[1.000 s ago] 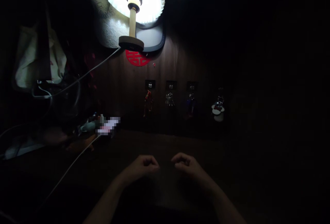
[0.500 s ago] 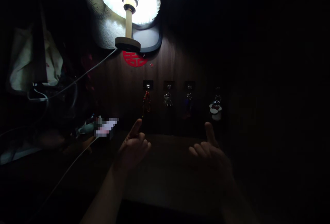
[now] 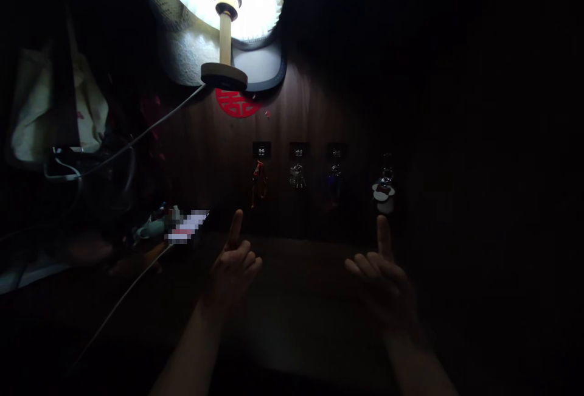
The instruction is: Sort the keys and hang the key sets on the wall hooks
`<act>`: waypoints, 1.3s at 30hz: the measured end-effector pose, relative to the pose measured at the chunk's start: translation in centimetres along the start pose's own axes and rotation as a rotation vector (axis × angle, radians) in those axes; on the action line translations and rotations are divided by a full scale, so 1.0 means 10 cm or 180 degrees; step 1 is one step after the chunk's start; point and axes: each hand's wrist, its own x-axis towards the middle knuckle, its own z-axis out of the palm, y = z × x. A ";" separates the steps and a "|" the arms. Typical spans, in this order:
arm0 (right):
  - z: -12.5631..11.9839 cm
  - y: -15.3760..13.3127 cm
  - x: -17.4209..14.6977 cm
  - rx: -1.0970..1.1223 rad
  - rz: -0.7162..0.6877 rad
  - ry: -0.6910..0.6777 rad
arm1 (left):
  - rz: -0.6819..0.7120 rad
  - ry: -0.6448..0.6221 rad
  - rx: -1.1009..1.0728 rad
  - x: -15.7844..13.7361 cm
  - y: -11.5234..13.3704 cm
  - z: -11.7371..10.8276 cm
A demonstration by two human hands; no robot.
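My left hand (image 3: 236, 262) is raised over the dark surface with its index finger stretched up and the other fingers curled. Nothing is in it; the fingertip points towards a red and gold tasselled ornament (image 3: 260, 177) hanging from a hook. On the right, my right hand (image 3: 381, 268) holds the same pose and is also bare, its index fingertip just below a white keychain charm (image 3: 384, 193). Between them hang a bunch of keys (image 3: 298, 176) and a dim key ring with something bluish (image 3: 336, 174).
A lit lamp (image 3: 224, 73) with a pleated shade glares at the top, its cable running left. Behind it a red paper-cut decoration (image 3: 237, 104) marks the dark wood panel. At left are a pale cloth bag (image 3: 31, 104) and a phone with a blurred screen (image 3: 188, 227).
The index fingers have moved apart, left one leftward and right one rightward, and now point straighter up. The view has shifted very slightly.
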 end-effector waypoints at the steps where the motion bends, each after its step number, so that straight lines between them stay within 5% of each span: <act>1: 0.00 0.00 0.01 0.0036 -0.0012 0.0013 | -0.0005 -0.0006 0.0000 0.01 0.00 -0.01; 17: 0.08 0.18 0.39 -0.0664 0.0036 -0.0072 | -0.0113 0.0041 0.0082 0.29 0.20 -0.20; 20: 0.02 0.31 0.55 -0.1657 0.0310 -0.0368 | -0.0218 0.0119 0.0688 0.47 0.23 -0.20; 23: -0.15 0.55 0.70 -0.3413 0.0686 -0.0959 | -0.0147 0.0364 0.1825 0.78 0.23 -0.21; 26: -0.42 0.84 0.74 -0.4454 0.0300 -0.1411 | 0.0421 0.0596 0.2824 1.18 0.22 -0.23; 31: -0.76 1.13 0.71 -0.4902 -0.0169 -0.1181 | 0.1368 0.1050 0.3968 1.83 0.23 -0.25; 39: -0.82 1.16 0.72 -0.4815 -0.0238 -0.1153 | 0.1459 0.2311 0.5161 2.33 0.04 -0.09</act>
